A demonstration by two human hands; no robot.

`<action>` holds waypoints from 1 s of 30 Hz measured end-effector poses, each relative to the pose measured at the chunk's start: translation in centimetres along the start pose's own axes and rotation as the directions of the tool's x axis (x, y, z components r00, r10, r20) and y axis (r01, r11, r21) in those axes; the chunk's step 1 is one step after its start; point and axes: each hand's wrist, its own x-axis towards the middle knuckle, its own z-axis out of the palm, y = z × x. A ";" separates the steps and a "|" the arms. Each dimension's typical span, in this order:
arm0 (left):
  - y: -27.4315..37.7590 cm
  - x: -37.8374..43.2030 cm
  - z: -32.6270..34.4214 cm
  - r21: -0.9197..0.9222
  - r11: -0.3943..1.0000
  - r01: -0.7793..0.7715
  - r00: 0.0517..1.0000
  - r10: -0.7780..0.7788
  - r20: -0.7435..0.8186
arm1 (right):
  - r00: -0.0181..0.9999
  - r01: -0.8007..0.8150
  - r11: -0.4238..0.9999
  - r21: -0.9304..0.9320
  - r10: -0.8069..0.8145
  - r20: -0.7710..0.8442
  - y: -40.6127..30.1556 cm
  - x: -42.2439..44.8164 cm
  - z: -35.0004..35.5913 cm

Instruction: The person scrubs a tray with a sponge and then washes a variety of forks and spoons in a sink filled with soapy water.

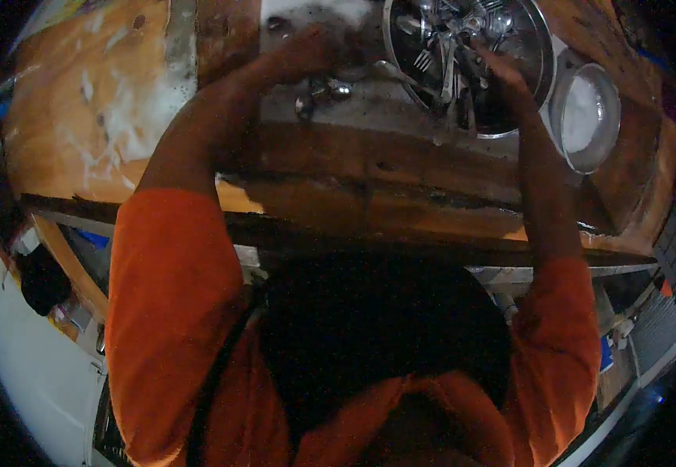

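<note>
A wide round metal basin (539, 111) at the top right holds many metal forks and spoons (449, 64), some leaning over its near rim. My right hand (504, 67) reaches into the basin, its fingertips at the cutlery; whether they grip a piece is unclear. To the left, my left hand (329, 49) is dark and blurred over a metal sink surface (373, 99), and what it holds cannot be made out. Just below that hand lie several wet spoons (338, 89). White foam (320, 9) shows beyond it.
A metal bowl with white suds (586, 119) stands right of the basin. The wooden counter (52, 117) on the left has foam streaks and wet patches. Its front edge (384, 222) runs between me and the sink. Cluttered items lie below on both sides.
</note>
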 end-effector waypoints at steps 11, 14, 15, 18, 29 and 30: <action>1.0 -1.2 -0.8 0.176 0.983 0.048 0.990 -0.070 0.120 | 0.977 0.159 0.987 0.002 -0.157 -0.146 1.3 0.5 0.3; 1.4 -2.8 0.8 -0.037 0.994 0.105 0.990 -0.108 -0.088 | 0.959 0.258 0.939 -0.228 -0.278 -0.060 -6.2 -4.1 -0.3; 1.5 -0.8 -1.6 -0.047 0.966 0.255 0.958 -0.247 0.143 | 0.957 0.051 0.983 -0.175 -0.098 -0.272 -4.2 -3.5 1.7; 1.8 0.8 -3.3 -0.031 0.844 0.536 0.792 -0.489 0.366 | 0.964 -0.114 0.975 0.189 0.155 -0.214 -3.6 -4.3 1.7; 0.4 -0.1 -1.1 0.023 0.688 0.725 0.650 -0.696 0.306 | 0.998 0.040 0.986 0.163 -0.033 -0.044 -4.2 -4.3 0.6; 0.4 -1.9 0.4 -0.155 0.448 0.880 0.473 -0.808 0.351 | 0.991 0.106 0.988 0.114 -0.096 -0.093 -3.8 -3.9 1.0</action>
